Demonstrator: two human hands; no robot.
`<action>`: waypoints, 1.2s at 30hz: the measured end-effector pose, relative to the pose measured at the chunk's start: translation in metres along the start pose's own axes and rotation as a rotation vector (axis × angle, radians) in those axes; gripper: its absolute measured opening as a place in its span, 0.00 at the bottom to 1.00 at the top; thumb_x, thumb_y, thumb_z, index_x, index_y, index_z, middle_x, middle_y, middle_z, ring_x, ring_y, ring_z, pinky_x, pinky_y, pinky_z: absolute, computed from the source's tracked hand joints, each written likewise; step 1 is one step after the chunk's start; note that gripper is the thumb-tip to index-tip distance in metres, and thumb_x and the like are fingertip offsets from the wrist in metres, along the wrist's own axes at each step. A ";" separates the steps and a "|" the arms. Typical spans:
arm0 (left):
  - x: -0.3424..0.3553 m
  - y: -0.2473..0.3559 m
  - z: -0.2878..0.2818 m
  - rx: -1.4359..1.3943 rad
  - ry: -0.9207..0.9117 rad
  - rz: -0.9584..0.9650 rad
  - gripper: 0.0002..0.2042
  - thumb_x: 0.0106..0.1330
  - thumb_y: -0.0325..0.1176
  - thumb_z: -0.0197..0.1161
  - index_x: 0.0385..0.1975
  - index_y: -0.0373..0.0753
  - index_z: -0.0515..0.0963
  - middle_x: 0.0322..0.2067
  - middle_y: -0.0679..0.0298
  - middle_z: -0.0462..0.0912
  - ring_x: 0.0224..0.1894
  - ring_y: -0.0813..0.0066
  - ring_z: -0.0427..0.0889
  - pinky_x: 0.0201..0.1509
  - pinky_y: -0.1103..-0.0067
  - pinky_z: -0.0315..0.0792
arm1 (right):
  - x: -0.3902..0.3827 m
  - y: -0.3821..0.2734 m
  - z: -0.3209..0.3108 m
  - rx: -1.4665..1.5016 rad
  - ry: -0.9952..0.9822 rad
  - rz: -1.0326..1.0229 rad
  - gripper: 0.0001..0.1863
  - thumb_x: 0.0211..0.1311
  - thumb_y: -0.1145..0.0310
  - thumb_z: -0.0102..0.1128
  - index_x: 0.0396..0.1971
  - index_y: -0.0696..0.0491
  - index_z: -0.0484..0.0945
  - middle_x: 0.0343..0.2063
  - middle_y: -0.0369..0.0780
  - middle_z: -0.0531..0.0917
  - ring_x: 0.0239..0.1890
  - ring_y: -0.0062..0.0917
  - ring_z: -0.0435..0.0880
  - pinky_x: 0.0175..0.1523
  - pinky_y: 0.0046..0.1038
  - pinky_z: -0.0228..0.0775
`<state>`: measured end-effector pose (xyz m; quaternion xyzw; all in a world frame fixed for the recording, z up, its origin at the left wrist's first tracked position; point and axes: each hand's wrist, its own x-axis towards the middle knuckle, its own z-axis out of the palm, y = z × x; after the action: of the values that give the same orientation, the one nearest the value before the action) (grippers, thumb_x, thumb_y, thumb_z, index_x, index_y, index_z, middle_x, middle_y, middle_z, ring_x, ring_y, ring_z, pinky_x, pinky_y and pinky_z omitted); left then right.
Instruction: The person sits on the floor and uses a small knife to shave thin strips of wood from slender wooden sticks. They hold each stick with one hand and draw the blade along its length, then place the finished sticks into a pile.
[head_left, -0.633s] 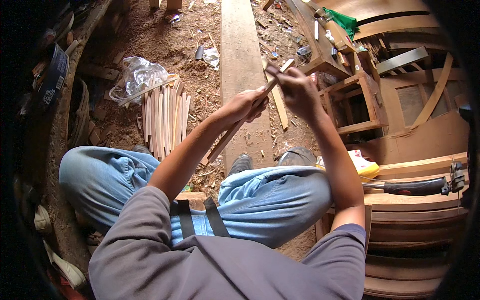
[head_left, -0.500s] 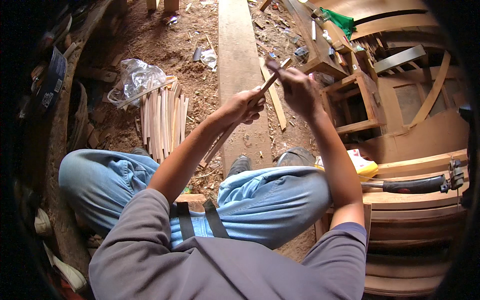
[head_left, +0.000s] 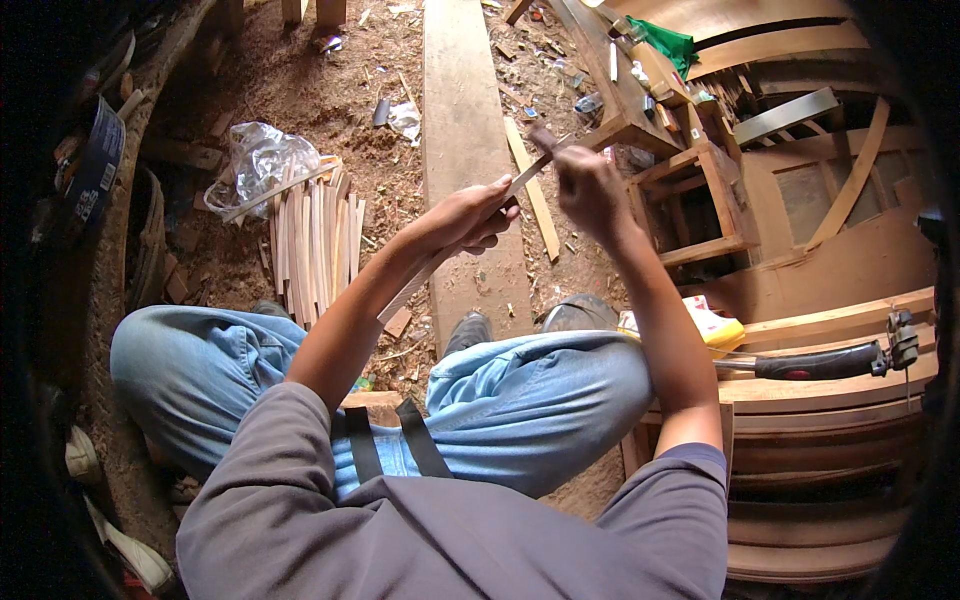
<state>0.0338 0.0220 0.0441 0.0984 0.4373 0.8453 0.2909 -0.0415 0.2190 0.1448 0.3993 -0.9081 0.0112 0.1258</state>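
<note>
Held diagonally out over the ground is a thin wooden strip point(head_left: 523, 179), with its lower end passing behind my left forearm. My left hand point(head_left: 472, 218) is closed round it, thumb along the top. Near the strip's far end my right hand point(head_left: 590, 190) grips a small brown piece point(head_left: 540, 138), too small and blurred to identify, against the strip. Below both hands a long plank point(head_left: 460, 80) lies on the ground between my feet, and a loose pale strip point(head_left: 532, 190) lies beside it.
At left lie a bundle of slats point(head_left: 310, 245) and a plastic bag point(head_left: 262, 165). At right are a wooden box frame point(head_left: 690, 250), a cluttered bench point(head_left: 620, 80), a green cloth point(head_left: 665, 40), a black-handled tool point(head_left: 810, 365) on stacked boards point(head_left: 810, 505) and a yellow package point(head_left: 725, 335).
My hands keep hold of the strip and brown piece. Both hands have shifted slightly left in view along with the surroundings, and the strip's lower part has turned its lighter face up.
</note>
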 end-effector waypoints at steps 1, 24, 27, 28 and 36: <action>0.001 0.001 -0.003 0.018 -0.012 0.017 0.21 0.74 0.59 0.47 0.30 0.48 0.71 0.14 0.80 0.56 0.15 0.86 0.53 0.20 0.82 0.47 | -0.003 -0.002 0.001 0.128 -0.014 -0.151 0.21 0.59 0.77 0.52 0.52 0.47 0.82 0.30 0.47 0.85 0.31 0.44 0.86 0.37 0.42 0.80; 0.001 -0.003 -0.022 0.043 -0.164 0.067 0.14 0.70 0.45 0.61 0.38 0.40 0.76 0.16 0.80 0.61 0.15 0.89 0.57 0.19 0.84 0.49 | -0.001 -0.005 0.004 -0.082 0.195 0.176 0.29 0.57 0.78 0.50 0.57 0.37 0.79 0.35 0.45 0.86 0.30 0.41 0.87 0.35 0.40 0.80; 0.001 -0.003 -0.021 0.051 -0.162 0.061 0.13 0.72 0.45 0.59 0.40 0.40 0.77 0.14 0.81 0.60 0.14 0.89 0.56 0.18 0.85 0.49 | -0.004 -0.005 0.005 -0.010 0.222 0.280 0.14 0.55 0.80 0.54 0.39 0.51 0.84 0.32 0.49 0.84 0.35 0.43 0.85 0.41 0.41 0.77; 0.000 -0.003 -0.021 0.054 -0.146 0.058 0.13 0.73 0.44 0.58 0.40 0.39 0.78 0.13 0.80 0.60 0.13 0.89 0.57 0.18 0.85 0.50 | -0.004 -0.004 0.004 0.015 0.112 0.184 0.13 0.54 0.80 0.54 0.37 0.53 0.84 0.33 0.48 0.84 0.34 0.44 0.84 0.39 0.41 0.77; -0.003 0.003 -0.018 0.140 -0.126 0.082 0.15 0.74 0.46 0.55 0.41 0.40 0.79 0.13 0.79 0.60 0.13 0.87 0.57 0.17 0.84 0.51 | -0.004 -0.015 0.001 0.031 0.142 0.186 0.13 0.57 0.78 0.53 0.39 0.52 0.83 0.33 0.46 0.84 0.33 0.45 0.85 0.35 0.42 0.77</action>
<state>0.0278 0.0068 0.0361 0.1891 0.4717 0.8160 0.2754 -0.0284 0.2116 0.1420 0.3135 -0.9297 0.0649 0.1820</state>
